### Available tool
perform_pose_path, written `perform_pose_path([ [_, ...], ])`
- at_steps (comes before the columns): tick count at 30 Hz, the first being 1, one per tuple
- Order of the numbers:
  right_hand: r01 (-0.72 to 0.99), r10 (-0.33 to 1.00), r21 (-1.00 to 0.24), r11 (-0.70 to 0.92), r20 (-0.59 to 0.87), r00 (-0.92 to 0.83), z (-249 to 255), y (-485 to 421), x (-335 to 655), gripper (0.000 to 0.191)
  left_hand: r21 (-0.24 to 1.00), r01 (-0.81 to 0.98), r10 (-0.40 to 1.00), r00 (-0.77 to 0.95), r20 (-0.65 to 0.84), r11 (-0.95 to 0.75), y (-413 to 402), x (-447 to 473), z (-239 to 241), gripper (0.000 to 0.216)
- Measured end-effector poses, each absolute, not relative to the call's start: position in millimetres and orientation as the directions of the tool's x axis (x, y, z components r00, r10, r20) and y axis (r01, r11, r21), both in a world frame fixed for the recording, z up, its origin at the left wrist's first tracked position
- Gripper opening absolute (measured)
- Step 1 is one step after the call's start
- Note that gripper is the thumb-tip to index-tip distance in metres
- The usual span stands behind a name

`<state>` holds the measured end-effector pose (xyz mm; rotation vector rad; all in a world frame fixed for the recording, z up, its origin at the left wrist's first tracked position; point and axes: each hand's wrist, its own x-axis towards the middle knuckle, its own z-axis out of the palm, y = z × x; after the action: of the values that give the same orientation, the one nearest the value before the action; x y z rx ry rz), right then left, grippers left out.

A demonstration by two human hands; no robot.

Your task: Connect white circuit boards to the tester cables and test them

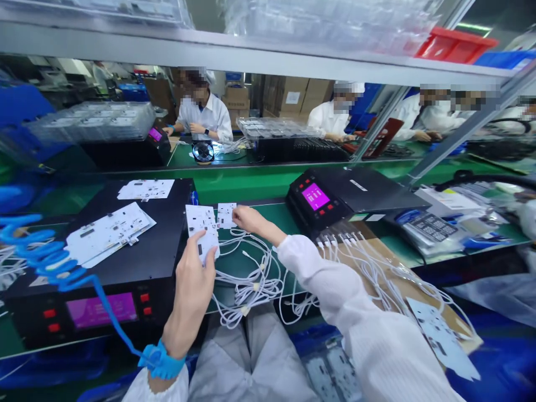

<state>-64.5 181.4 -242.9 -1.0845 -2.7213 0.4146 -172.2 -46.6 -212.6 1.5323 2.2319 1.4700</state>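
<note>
My left hand (193, 285) grips a white circuit panel (201, 229) by its lower end and holds it upright over the green bench. A blue wrist strap (161, 360) with a coiled blue cord (50, 259) is on that wrist. My right hand (248, 219) reaches forward, and its fingers pinch a smaller white board piece (226, 215) just right of the panel's top. Below both hands lies a tangle of white cables (251, 285).
A black test box with a purple screen (100, 310) stands at the left with white panels (109, 230) on top. Another black box with a pink screen (316, 196) is at the right. Several people in white coats work across the bench.
</note>
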Motion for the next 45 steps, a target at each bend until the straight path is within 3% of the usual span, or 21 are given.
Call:
perform_pose_path([
  [3,0.572,0.591,-0.261,0.777,-0.007,-0.806,-243.5,159.7,-34.3,0.012,0.766,0.638,0.756,-0.538,0.373,0.075,-44.7,-173.9,-207.4,0.04],
  [6,0.504,0.504,-0.121,0.855,-0.036,-0.863,-251.6,144.0,-22.3,0.018,0.773,0.626,0.759,-0.552,0.345,0.103,-43.2,-175.0,-205.4,0.041],
  [9,0.514,0.514,-0.025,0.857,-0.021,-0.858,-260.8,138.6,-23.3,0.02,0.768,0.632,0.755,-0.555,0.35,0.109,-45.0,-175.8,-205.7,0.042],
  [19,0.512,0.509,0.027,0.859,0.06,-0.858,-275.3,139.5,-22.7,0.018,0.762,0.642,0.76,-0.535,0.369,0.082,-48.8,-175.3,-204.5,0.041],
  [22,0.521,0.519,0.039,0.853,0.051,-0.853,-280.7,141.8,-24.3,0.024,0.756,0.646,0.75,-0.55,0.367,0.104,-44.5,-175.4,-207.9,0.041],
  [29,0.605,0.607,-0.054,0.794,0.03,-0.794,-275.7,142.3,-29.1,0.028,0.743,0.659,0.76,-0.543,0.357,0.122,-28.8,-173.0,-224.7,0.042],
  [36,0.712,0.749,-0.302,0.634,0.013,-0.662,-259.4,147.2,-20.9,0.011,0.691,0.716,0.777,-0.489,0.395,0.099,-19.9,-177.3,-240.5,0.046],
  [40,0.678,0.761,-0.45,0.581,0.005,-0.648,-262.2,155.8,-17.9,0.009,0.631,0.775,0.784,-0.403,0.471,0.02,-14.0,-180.3,-249.3,0.04],
  [45,0.623,0.758,-0.562,0.545,0.011,-0.652,-264.5,163.2,-17.0,0.009,0.615,0.786,0.782,-0.425,0.456,0.069,-1.5,-176.6,-260.5,0.041],
])
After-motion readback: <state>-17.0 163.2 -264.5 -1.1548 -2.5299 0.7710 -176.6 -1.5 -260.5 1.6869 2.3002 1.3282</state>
